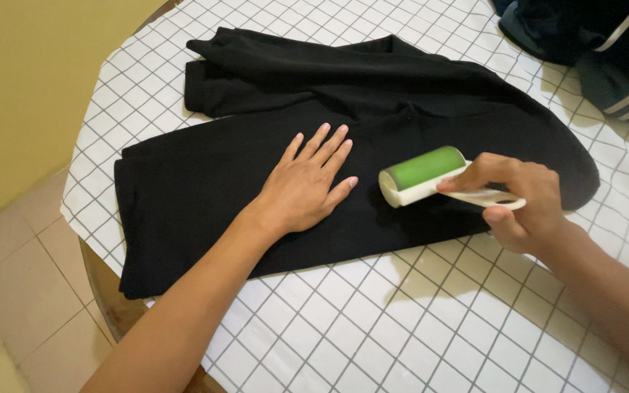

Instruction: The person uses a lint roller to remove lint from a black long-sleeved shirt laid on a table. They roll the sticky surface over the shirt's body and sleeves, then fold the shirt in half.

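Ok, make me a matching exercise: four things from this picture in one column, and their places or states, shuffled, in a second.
1. left hand
2. green lint roller with white handle
3. black garment
4. dark blue clothing with pale stripes

A. heaped at the table's far right corner
B. gripped in the right hand
C. spread across the white grid-patterned tablecloth
D. pressed flat, fingers spread

Pairs: 1-D, 2-B, 3-C, 4-A

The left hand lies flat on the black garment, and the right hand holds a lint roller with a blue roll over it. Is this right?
Not quite: the roll is green, not blue, as the head view shows. The left hand lies flat on the black garment, and the right hand holds the lint roller by its white handle over it.
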